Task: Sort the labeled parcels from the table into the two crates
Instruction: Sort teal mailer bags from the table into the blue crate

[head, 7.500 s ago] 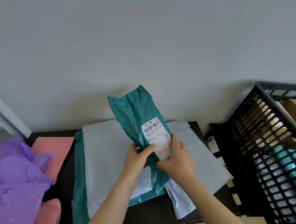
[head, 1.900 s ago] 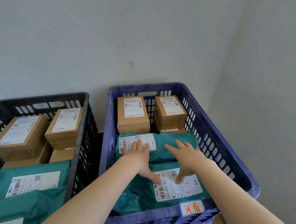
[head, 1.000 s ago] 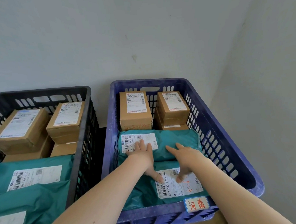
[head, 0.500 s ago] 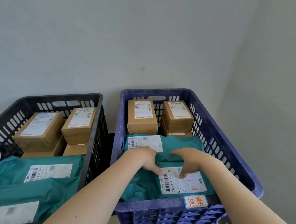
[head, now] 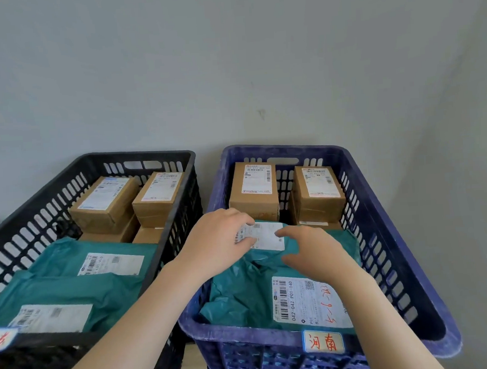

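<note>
Slotted black plastic crate (head: 175,171) with a matt finish, scuffed blue plastic crate (head: 361,161) with whitish wear on its rim, teal plastic mailer bags (head: 244,293) slightly glossy and creased, brown cardboard boxes (head: 318,205) matt and taped, white paper labels (head: 308,301), smooth matt painted wall (head: 227,55)

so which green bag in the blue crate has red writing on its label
The front green bag, against the near wall of the blue crate. The rear bag shows only print on its label.

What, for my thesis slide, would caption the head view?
Left hand and right hand over teal mailers in the blue crate, black crate alongside.
</note>
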Demonstrator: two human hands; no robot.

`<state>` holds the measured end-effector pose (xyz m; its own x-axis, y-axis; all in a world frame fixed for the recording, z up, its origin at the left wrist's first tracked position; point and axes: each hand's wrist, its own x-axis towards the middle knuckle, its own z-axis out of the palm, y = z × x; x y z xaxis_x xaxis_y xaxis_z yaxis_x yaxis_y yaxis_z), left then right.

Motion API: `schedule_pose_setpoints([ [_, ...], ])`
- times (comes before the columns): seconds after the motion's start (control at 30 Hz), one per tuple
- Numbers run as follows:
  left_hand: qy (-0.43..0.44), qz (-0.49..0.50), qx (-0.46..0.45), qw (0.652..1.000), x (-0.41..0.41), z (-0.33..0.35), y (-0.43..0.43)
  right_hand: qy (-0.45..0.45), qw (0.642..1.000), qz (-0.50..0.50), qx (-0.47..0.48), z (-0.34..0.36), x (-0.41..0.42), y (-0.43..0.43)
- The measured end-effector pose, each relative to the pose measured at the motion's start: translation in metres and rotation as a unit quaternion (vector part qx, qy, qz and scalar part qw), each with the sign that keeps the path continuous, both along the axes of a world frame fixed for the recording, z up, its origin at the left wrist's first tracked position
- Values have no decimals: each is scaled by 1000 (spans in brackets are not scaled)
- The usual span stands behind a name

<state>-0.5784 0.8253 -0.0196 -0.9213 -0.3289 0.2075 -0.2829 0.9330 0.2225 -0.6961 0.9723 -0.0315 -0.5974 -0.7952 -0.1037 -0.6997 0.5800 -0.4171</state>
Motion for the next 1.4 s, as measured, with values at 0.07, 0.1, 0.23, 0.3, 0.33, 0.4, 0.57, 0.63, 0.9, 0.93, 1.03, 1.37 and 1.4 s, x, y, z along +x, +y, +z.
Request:
schedule_pose_setpoints([
  [0.07,21,8,-11,1000,5,0,4,10,1000,6,-11,0,4,-2],
  [0.1,26,23,-13,999,8,-1,5,11,1000,19,-18,-1,5,-6],
  [0.23,44,56,-22,997,20,-2,6,3,998,40,-43,1,11,-13],
  [0.3,48,70,-21,996,25,-2,5,2,997,49,-51,2,14,-16],
  [0.33,52,74,-20,996,29,-2,2,2,997,51,-57,2,17,-19],
  [0.4,57,80,-17,995,34,-1,-2,5,997,52,-62,4,22,-22],
  [0.57,70,90,-12,993,50,2,-16,18,997,43,-66,10,34,-35],
  [0.63,68,90,-14,994,62,3,-26,23,996,36,-75,12,45,-45],
  [0.9,82,103,4,991,135,3,-85,22,989,26,-145,16,116,-106],
  [0.93,86,106,4,991,144,3,-93,24,986,23,-164,17,126,-113],
  [1.03,102,115,10,988,176,1,-117,34,976,9,-217,19,156,-137],
  [1.37,158,197,26,967,308,-4,-199,-2,956,81,-283,17,282,-244],
  [1.4,160,208,25,965,325,-6,-208,-4,953,93,-288,15,297,-256],
])
